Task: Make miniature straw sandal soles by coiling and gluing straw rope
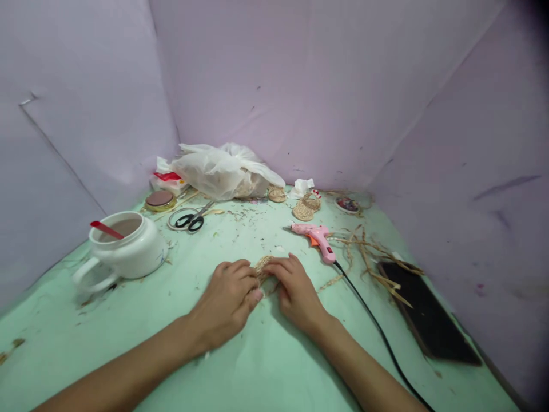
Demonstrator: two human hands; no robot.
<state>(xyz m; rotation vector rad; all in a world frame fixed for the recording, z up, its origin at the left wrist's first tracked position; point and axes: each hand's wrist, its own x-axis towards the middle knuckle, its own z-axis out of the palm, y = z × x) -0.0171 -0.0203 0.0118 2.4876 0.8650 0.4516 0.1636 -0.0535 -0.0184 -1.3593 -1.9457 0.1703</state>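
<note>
A small woven straw piece [263, 266] is at the middle of the green table, between my two hands. My left hand [231, 297] has its fingers closed on the left side of the piece, thumb near its lower edge. From the right, my right hand [297, 290] holds the opposite side with bent fingers. The fingers cover much of the piece. Just beyond my right hand lies a pink glue gun [315, 236], its nozzle pointing left.
On the left stand a white mug [131, 246], scissors [193, 218] and a round tin [160, 200]. A plastic bag [227, 171] and woven discs [303, 209] lie at the back. Straw strands [373, 252], a black cable [373, 320] and a dark tablet [429, 315] are on the right.
</note>
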